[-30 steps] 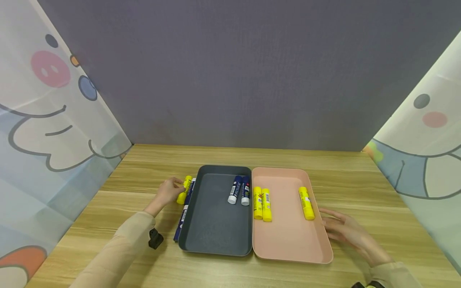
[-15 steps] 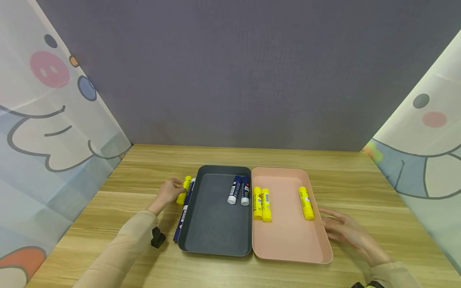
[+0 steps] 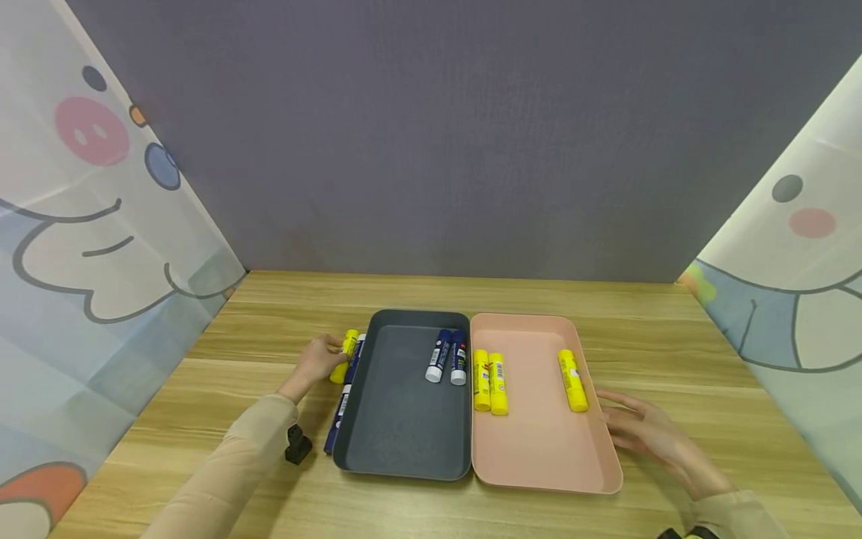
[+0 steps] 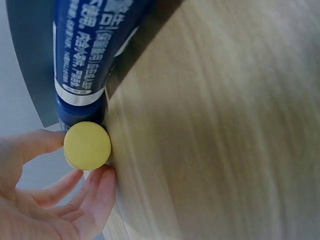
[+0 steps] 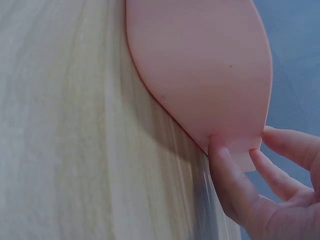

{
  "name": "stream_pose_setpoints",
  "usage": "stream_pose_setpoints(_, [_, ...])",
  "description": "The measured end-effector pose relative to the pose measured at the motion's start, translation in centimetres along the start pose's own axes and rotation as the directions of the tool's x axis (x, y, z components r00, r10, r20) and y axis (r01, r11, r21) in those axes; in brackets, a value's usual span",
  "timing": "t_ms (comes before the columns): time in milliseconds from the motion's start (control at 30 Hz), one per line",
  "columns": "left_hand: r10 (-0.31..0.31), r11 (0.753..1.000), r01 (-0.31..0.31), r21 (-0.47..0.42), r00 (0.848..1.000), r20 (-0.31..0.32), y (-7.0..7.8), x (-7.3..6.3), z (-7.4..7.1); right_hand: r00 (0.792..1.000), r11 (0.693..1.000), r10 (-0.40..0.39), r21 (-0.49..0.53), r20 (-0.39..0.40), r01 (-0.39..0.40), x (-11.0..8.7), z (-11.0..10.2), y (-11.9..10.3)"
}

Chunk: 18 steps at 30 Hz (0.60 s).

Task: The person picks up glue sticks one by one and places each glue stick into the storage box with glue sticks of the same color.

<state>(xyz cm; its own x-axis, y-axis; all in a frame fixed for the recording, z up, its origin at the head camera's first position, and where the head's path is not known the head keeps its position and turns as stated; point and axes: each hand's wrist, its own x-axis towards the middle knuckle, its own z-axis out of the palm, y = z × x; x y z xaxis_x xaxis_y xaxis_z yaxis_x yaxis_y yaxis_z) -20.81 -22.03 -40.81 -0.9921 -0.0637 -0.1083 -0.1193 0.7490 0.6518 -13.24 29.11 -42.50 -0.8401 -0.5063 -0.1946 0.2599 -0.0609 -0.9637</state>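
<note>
My left hand (image 3: 318, 362) pinches a yellow glue stick (image 3: 352, 340) lying left of the dark grey tray. In the left wrist view, thumb and fingertips sit on opposite sides of its yellow end (image 4: 87, 145), right by a blue glue stick (image 4: 95, 50). Two blue glue sticks lie end to end along the dark tray's left side, the nearer one (image 3: 337, 423) in front. With straight fingers, my right hand (image 3: 646, 430) touches the outer right wall of the pink tray (image 3: 539, 479); the right wrist view has the fingertips at the wall (image 5: 210, 75).
The dark grey tray (image 3: 404, 468) stands against the pink one. Inside it, two blue glue sticks (image 3: 439, 355) lie at the upper right. The pink tray holds two yellow glue sticks (image 3: 498, 383) at its left and one (image 3: 572, 380) at its right. A grey panel (image 3: 458, 150) closes the back.
My left wrist and sleeve have shifted slightly to the right, while the fingers stay at the yellow glue stick. The right hand and both trays have not moved.
</note>
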Motion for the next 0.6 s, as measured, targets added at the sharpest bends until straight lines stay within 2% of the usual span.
stream_pose_setpoints(467, [-0.027, 0.999, 0.027, 0.017, 0.999, 0.025, 0.04, 0.33, 0.14, 0.999, 0.999, 0.026, -0.033, -0.035, -0.027, -0.10, -0.03, 0.01])
stream_pose_setpoints(600, [-0.043, 0.999, 0.043, -0.013, 0.998, 0.045, 0.10, 0.31, 0.08, 0.999, 0.999, 0.029, -0.042, -0.042, -0.031, -0.12, -0.03, 0.00])
